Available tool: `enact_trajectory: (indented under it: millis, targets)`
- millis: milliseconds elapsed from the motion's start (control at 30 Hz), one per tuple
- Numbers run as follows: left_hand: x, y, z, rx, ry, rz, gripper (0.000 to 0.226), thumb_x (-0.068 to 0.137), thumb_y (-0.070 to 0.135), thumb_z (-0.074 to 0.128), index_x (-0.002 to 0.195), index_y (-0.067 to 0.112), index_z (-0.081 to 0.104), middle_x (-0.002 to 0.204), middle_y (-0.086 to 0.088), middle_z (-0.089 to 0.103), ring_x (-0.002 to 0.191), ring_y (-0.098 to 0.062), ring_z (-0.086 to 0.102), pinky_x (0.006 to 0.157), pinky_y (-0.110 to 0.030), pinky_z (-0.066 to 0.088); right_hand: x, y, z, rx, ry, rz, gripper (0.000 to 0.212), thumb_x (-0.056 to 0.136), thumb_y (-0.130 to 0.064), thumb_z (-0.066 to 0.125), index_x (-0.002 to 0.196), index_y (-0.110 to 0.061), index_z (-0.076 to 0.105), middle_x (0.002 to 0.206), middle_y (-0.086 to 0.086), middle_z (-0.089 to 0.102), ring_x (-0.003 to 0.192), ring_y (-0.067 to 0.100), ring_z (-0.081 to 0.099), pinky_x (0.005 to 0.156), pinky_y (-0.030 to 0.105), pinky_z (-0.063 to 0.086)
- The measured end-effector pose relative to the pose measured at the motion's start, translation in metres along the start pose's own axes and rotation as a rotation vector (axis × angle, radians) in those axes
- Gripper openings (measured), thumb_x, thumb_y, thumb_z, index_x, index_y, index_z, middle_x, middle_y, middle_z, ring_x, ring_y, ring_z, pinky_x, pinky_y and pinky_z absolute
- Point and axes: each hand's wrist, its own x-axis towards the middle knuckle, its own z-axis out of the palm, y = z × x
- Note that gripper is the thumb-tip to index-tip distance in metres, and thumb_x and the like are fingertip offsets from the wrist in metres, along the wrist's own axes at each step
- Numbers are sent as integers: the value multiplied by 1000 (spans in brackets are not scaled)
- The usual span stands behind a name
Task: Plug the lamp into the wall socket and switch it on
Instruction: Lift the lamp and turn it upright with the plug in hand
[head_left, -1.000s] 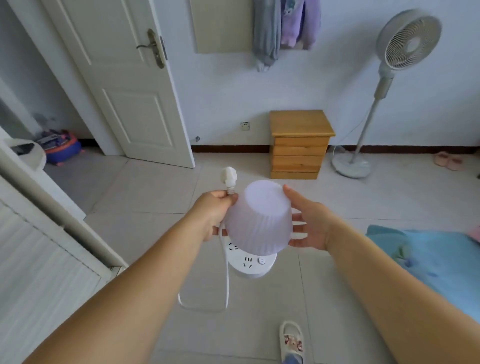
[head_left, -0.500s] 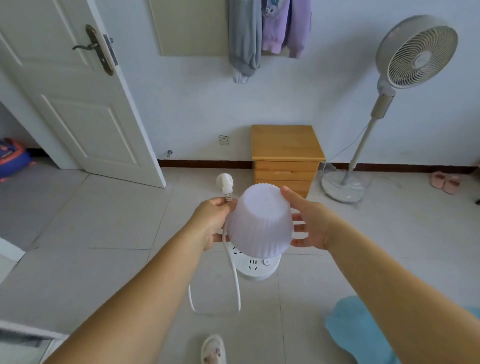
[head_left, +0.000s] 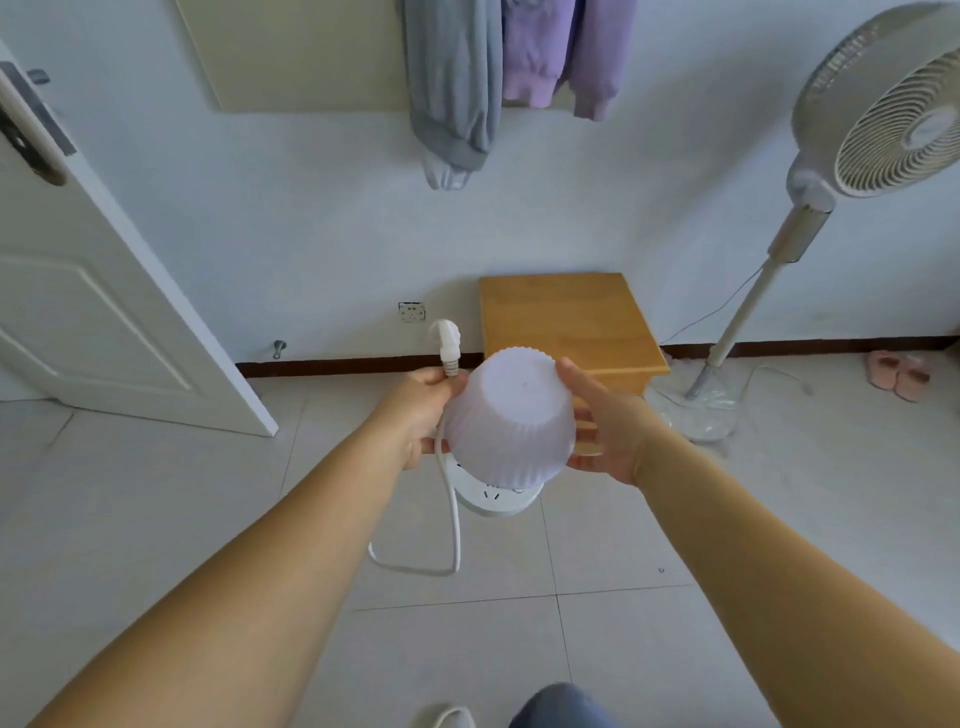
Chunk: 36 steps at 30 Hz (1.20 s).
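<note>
I hold a small lamp with a ribbed pale-lilac shade (head_left: 511, 421) and a round white base (head_left: 493, 500) that has sockets on it. My right hand (head_left: 605, 428) cups the shade's right side. My left hand (head_left: 421, 410) grips the lamp's left side and pinches the white cord (head_left: 453, 512) just under the white plug (head_left: 448, 343), which sticks up above my fingers. The cord loops down below the lamp. The wall socket (head_left: 412, 311) sits low on the far wall, left of a wooden nightstand (head_left: 566, 322).
An open white door (head_left: 104, 312) stands at the left. A pedestal fan (head_left: 878, 119) with its cable is at the right, pink slippers (head_left: 896, 375) beyond it. Clothes (head_left: 457, 88) hang on the wall above. Tiled floor lies between me and the wall.
I have walked closer to the wall; the socket, nightstand and fan look larger and nearer. The blue cloth at the right has left the view. My grip on lamp and plug is unchanged.
</note>
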Motion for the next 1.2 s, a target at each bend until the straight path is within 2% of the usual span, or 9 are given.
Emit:
enact_trajectory:
  millis: [133,333,533,667,767,900,967,1067,1200]
  targets:
    - [81,27,7,-7,15,7,21,89,31,56,103,20,67,76,5,64,63,-14,58,67,-36,55,75,-36,-5,23,5,-14,44,64,-63,72,93,-30,70,103,0,70,87,21,68,60,34,54]
    - [209,55,28,-97,34,-50,13,87,25,58,92,18,68,71,1,61,61,-17,55,60,-33,51,208,-91,-25,22,-19,37,51,58,-65,74,95,-29,72,102,-3,71,92,21,66,66,35,53]
    - [320,80,50,-168,95,-164,11,86,26,60,93,20,66,76,1,63,70,-18,59,71,-39,54,323,-144,-42,-22,-82,66,37,71,-60,69,96,-31,71,104,-5,69,96,19,63,70,35,52]
    - [381,85,61,-215,145,-225,14,85,23,60,97,18,67,81,-1,62,76,-21,58,78,-43,53,388,-165,-47,-38,-99,94,28,75,-55,68,92,-32,72,105,-6,69,100,19,61,78,38,52]
    - [416,83,64,-222,149,-271,23,85,23,61,107,15,65,83,-3,61,77,-22,58,72,-40,53,426,-168,-49,-35,-113,113,24,78,-51,67,92,-32,71,104,-6,68,102,18,60,83,40,50]
    - [459,79,69,-160,107,-311,27,87,25,59,111,13,63,99,-9,62,90,-27,60,88,-50,52,465,-169,-54,-40,-88,143,33,79,-50,67,104,-29,68,113,-4,66,107,21,58,84,40,50]
    - [475,76,72,-133,87,-339,24,89,25,56,108,12,63,105,-11,62,96,-29,60,90,-53,51,477,-165,-56,-34,-66,145,35,79,-49,68,107,-28,68,115,-4,65,109,21,57,83,39,50]
    - [492,71,77,-153,86,-372,18,91,24,53,103,13,62,100,-9,61,94,-27,59,89,-49,52,492,-161,-57,-35,-58,143,31,81,-45,66,106,-27,67,112,-4,65,108,21,57,77,37,48]
    - [509,63,81,-177,98,-412,17,91,22,53,102,12,61,89,-4,59,93,-25,58,83,-44,52,509,-156,-56,-41,-49,179,44,82,-44,66,119,-21,63,117,-1,63,110,22,55,84,41,46]
